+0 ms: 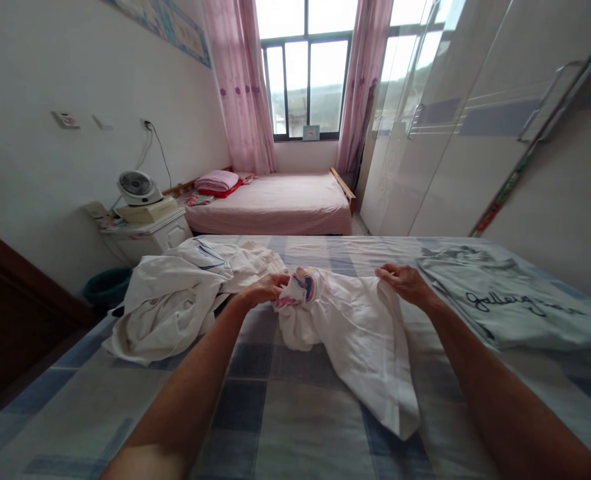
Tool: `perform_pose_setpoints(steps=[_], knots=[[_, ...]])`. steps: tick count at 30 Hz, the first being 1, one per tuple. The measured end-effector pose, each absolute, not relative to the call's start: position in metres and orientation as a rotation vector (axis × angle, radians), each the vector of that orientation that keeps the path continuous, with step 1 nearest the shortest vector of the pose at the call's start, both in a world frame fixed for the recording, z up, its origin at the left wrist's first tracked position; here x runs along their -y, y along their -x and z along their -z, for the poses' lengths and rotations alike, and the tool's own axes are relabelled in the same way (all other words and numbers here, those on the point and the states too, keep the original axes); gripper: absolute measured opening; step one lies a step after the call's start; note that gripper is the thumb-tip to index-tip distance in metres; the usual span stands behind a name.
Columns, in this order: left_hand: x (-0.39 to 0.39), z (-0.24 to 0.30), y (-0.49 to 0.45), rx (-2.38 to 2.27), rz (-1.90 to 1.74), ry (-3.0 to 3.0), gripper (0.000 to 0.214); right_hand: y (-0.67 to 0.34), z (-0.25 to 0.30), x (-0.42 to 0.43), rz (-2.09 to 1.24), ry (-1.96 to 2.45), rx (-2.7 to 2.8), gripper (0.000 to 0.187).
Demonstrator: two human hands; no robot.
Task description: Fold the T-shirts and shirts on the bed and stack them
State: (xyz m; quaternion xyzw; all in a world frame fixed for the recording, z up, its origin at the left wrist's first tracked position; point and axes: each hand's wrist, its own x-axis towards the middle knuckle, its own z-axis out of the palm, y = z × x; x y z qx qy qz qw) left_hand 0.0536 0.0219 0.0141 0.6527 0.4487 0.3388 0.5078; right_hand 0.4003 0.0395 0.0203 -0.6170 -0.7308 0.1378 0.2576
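A white T-shirt (358,320) with a colourful print is stretched between my two hands above the bed. My left hand (265,289) is closed on its bunched, printed end. At the other side, my right hand (400,279) pinches the upper right edge, and the cloth hangs from there down to the sheet. To the left of my left hand lies a crumpled heap of white clothes (162,307). Beyond my right forearm, a pale grey-green shirt (505,300) with dark lettering lies flat on the bed.
A blue and white checked sheet (295,413) covers the bed under my arms. Past it stands a second bed (285,200) with a folded pink quilt (216,180). A fan (138,187) sits on the bedside cabinet (162,233) at left, near a bin (108,287). Wardrobes (440,127) line the right.
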Motion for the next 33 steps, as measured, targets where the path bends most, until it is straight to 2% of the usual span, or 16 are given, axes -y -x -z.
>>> perform_pose_setpoints(steps=[3,6,8,12,18,21,27,33], knots=[[-0.019,-0.015,-0.058,-1.050,-0.683,-1.560,0.026,-0.394,-0.022,-0.035,-0.468,1.680,2.218,0.046],[-0.018,-0.015,-0.059,-1.031,-0.655,-1.545,0.021,-0.389,-0.018,-0.034,-0.315,1.775,2.331,0.029],[-0.017,-0.014,-0.061,-0.991,-0.672,-1.548,0.019,-0.390,-0.018,-0.036,-0.179,1.859,2.272,0.026],[-0.015,-0.007,-0.069,-0.989,-0.735,-1.578,0.018,-0.398,-0.026,-0.040,-0.045,1.784,2.023,0.033],[-0.014,-0.015,-0.077,-1.055,-0.820,-1.578,0.012,-0.409,-0.049,-0.036,-0.015,1.593,1.769,0.034],[-0.019,-0.039,-0.066,-1.190,-1.095,-1.562,0.014,-0.422,-0.064,-0.030,0.094,1.546,1.495,0.034],[-0.018,-0.094,-0.027,-1.250,-1.978,-1.353,0.015,-0.452,-0.090,-0.023,0.274,1.396,1.130,0.032],[-0.006,-0.110,-0.022,-1.215,-2.184,-1.345,0.018,-0.444,-0.093,-0.018,0.256,1.394,1.208,0.029]])
